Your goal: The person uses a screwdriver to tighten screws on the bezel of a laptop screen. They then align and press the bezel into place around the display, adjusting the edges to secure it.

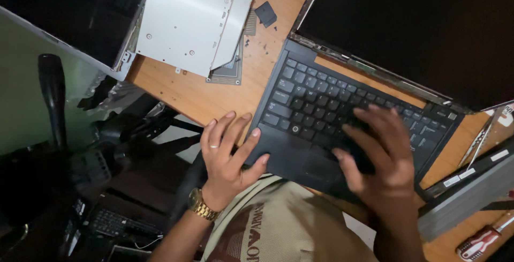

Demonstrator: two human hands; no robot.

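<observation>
A black laptop base with its keyboard [321, 106] lies on a wooden table [214, 96], its dark screen [407, 26] laid back beyond it. My left hand [227, 155], with a ring and a gold wristwatch, grips the near left corner of the laptop base, thumb on the palm rest. My right hand [377, 152] rests spread over the keys and palm rest at the right, fingers apart and pressing down. It blurs slightly.
A silver optical drive [190, 23] lies on a flat grey part at the table's far left. A small black piece [266, 14] sits near it. At right lie dark flat parts [471, 187] and a red-handled screwdriver [479, 242]. Dark clutter fills the floor at left.
</observation>
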